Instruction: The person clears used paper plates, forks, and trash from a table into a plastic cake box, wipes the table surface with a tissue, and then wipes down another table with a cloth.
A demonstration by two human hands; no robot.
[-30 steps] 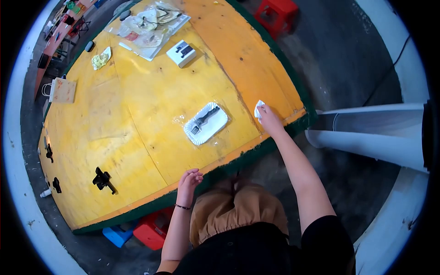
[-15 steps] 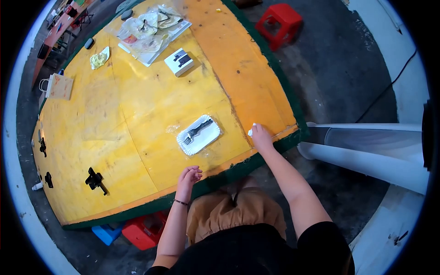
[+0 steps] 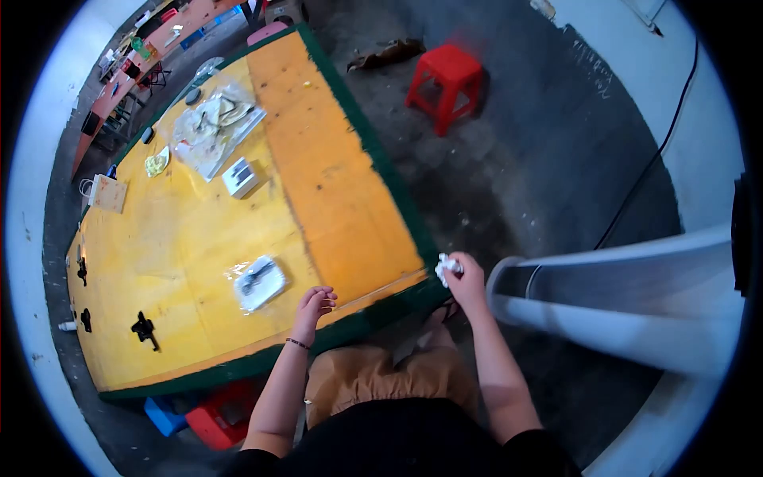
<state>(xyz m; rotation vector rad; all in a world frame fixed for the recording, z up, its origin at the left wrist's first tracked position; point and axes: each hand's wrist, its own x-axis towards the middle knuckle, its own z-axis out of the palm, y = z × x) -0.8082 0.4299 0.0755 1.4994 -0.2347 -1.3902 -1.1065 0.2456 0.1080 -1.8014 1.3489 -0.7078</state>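
Observation:
My right hand (image 3: pixel 467 281) is closed on a crumpled white tissue (image 3: pixel 447 269), just off the corner of the yellow-orange table (image 3: pixel 214 230). Over the table's near edge, my left hand (image 3: pixel 315 308) holds nothing, its fingers loosely bent and slightly apart. To the left of that hand lies a white paper tray (image 3: pixel 271 287) with a dark fork (image 3: pixel 256 277) on it, clear plastic around the tray.
Farther back are a white box (image 3: pixel 239 179), a pile of used plates and plastic (image 3: pixel 213 123) and a paper bag (image 3: pixel 107 193). A black clamp-like holder (image 3: pixel 144 330) lies at left. A red stool (image 3: pixel 447 83) and a large white curved piece (image 3: pixel 604 270) stand at right.
My right hand has gone from wiping height on the orange strip to beyond the table corner, with the tissue now more visible. The view has turned right; my left hand stays near the edge.

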